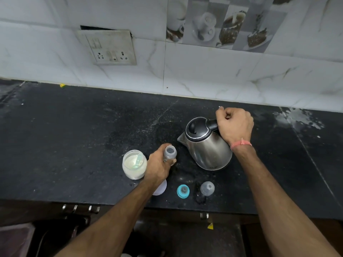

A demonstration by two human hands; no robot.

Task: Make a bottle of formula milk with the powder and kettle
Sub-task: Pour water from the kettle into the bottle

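A steel kettle [207,149] with a black lid stands on the black counter [83,145], its spout pointing left. My right hand [234,125] is closed around its black handle. My left hand [159,166] grips a small clear baby bottle [169,152] that is upright and uncapped, just left of the spout. An open jar of white powder [134,165] with a pale scoop inside sits left of that hand. The blue teat ring [183,191] and the clear bottle cap [207,188] lie near the counter's front edge.
A white lid [160,188] lies partly under my left forearm. A switch and socket plate [111,48] is set in the tiled wall behind. White stains mark the counter at the far right [297,119]. Drawer handles [81,208] show below the front edge.
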